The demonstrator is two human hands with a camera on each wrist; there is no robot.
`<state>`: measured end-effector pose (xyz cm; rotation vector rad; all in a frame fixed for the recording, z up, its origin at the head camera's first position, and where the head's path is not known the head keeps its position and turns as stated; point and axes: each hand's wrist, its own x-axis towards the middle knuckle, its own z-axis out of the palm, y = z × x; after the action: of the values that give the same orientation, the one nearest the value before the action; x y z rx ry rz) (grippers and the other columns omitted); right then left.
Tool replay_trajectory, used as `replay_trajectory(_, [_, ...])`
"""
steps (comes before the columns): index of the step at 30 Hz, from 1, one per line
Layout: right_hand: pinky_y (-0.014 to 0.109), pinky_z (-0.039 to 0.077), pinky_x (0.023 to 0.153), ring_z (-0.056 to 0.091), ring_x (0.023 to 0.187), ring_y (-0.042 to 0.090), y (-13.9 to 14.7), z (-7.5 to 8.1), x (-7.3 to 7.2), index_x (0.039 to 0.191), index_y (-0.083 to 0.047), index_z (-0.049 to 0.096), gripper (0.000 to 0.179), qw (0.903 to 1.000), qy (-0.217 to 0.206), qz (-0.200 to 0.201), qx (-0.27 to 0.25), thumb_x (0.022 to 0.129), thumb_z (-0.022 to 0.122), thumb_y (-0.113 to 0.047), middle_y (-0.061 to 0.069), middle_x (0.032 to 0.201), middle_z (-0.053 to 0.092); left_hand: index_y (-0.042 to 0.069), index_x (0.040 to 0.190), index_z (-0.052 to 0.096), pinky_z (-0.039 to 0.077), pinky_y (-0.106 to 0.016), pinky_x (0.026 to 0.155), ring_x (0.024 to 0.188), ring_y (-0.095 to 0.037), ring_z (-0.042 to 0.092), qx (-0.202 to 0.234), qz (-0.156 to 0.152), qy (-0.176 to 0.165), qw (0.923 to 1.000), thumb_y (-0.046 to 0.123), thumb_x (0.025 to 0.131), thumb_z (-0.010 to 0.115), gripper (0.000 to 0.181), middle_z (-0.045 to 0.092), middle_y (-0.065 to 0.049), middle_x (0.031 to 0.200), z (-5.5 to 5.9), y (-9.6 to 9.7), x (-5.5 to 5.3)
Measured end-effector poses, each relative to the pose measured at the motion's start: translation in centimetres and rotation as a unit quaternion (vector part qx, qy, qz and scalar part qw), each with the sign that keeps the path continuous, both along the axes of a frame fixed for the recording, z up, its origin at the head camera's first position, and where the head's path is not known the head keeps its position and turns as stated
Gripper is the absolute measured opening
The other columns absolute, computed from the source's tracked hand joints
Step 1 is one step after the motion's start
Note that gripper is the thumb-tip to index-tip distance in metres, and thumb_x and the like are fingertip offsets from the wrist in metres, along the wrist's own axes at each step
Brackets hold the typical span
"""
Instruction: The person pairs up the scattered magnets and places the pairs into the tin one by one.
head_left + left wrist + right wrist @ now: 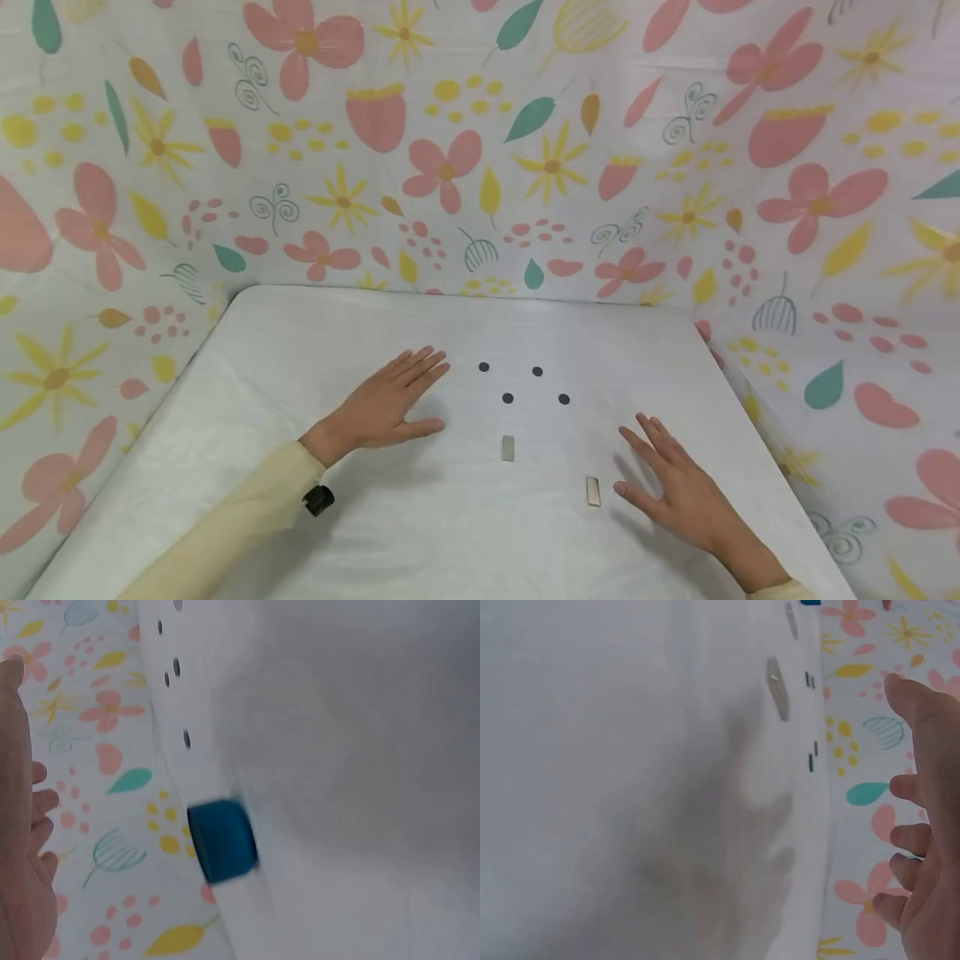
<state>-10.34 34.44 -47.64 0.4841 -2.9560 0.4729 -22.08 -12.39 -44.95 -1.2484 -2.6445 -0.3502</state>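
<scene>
Head view — white table (450, 542), left hand (382, 408) and right hand (678, 492) above it, both empty, fingers extended, thumbs apart; two silvery bars (507, 448) lie between them, one near right thumb — four black discs (507, 398) just beyond.

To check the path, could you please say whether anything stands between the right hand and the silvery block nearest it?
Nothing visible does: in the head view, only white table shows between the right hand and that silvery block.
</scene>
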Motion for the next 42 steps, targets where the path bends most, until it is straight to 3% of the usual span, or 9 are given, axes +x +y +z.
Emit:
replay_trajectory(5, [0.064,0.047,0.096,0.024,0.154,0.033,-0.4,-0.8,0.6,0.154,-0.019,0.048,0.077,1.0,0.006,0.001,-0.006,0.091,0.072,-0.056,0.01,0.165,0.032,0.012,0.161,0.032,0.019,-0.039,0.125,0.155,-0.022,0.025,0.021,-0.027,-0.044,0.9985,0.069,0.099,0.047,0.086,0.033,-0.005,0.166,-0.9,2.1,0.3])
replay_trajectory(10, [0.061,0.051,0.093,0.042,0.144,0.039,-0.7,-1.8,1.3,0.15,-0.018,0.053,0.078,0.9998,0.014,-0.006,-0.016,0.087,0.075,-0.059,0.014,0.158,0.044,0.015,0.16,0.036,0.029,-0.04,0.122,0.151,-0.02,0.032,0.016,-0.047,-0.07,0.9963,0.069,0.097,0.052,0.085,0.038,-0.001,0.163,-2.2,4.3,0.5])
replay_trajectory(13, [0.057,0.054,0.09,0.055,0.133,0.04,-0.9,-2.2,1.6,0.146,-0.016,0.058,0.075,0.9992,0.036,-0.002,-0.019,0.085,0.078,-0.056,0.015,0.151,0.052,0.014,0.158,0.039,0.032,-0.039,0.12,0.148,-0.021,0.038,0.015,-0.064,-0.073,0.9952,0.068,0.096,0.056,0.084,0.043,-0.001,0.16,-2.9,5.5,0.6])
replay_trajectory(19, [0.049,0.056,0.086,0.066,0.117,0.029,-1.2,-2.5,1.5,0.137,-0.016,0.066,0.065,0.9959,0.085,0.012,-0.026,0.083,0.083,-0.047,0.007,0.134,0.064,0.017,0.155,0.045,0.033,-0.039,0.119,0.144,-0.018,0.042,0.018,-0.063,-0.139,0.9881,0.07,0.095,0.056,0.081,0.047,0.002,0.156,-4.2,7.4,0.7])
replay_trajectory(24, [0.039,0.054,0.08,0.06,0.103,0.015,-1.3,-2.7,1.1,0.129,-0.016,0.072,0.058,0.9934,0.106,0.035,-0.025,0.08,0.087,-0.044,-0.002,0.116,0.063,0.02,0.149,0.053,0.039,-0.037,0.111,0.13,-0.014,0.05,0.012,-0.06,-0.128,0.99,0.073,0.094,0.052,0.077,0.056,0.005,0.143,-5.2,8.7,0.2])
replay_trajectory(32, [0.029,0.048,0.075,0.051,0.092,0.005,-1.6,-3.1,-0.2,0.122,-0.015,0.077,0.052,0.9925,0.095,0.059,-0.048,0.078,0.089,-0.042,-0.009,0.106,0.059,0.023,0.135,0.068,0.041,-0.027,0.089,0.1,-0.009,0.049,0.019,-0.04,-0.134,0.9899,0.067,0.091,0.064,0.063,0.063,0.007,0.117,-5.9,10.3,-0.2])
replay_trajectory(42, [0.028,0.048,0.073,0.049,0.088,0.003,-2.0,-3.2,-0.6,0.111,-0.022,0.081,0.04,0.9964,0.035,0.056,-0.054,0.078,0.088,-0.044,-0.014,0.1,0.057,0.025,0.12,0.075,0.04,-0.024,0.083,0.093,-0.007,0.046,0.011,-0.012,-0.159,0.9872,0.056,0.088,0.075,0.045,0.061,0.011,0.107,-6.1,11.4,0.1])
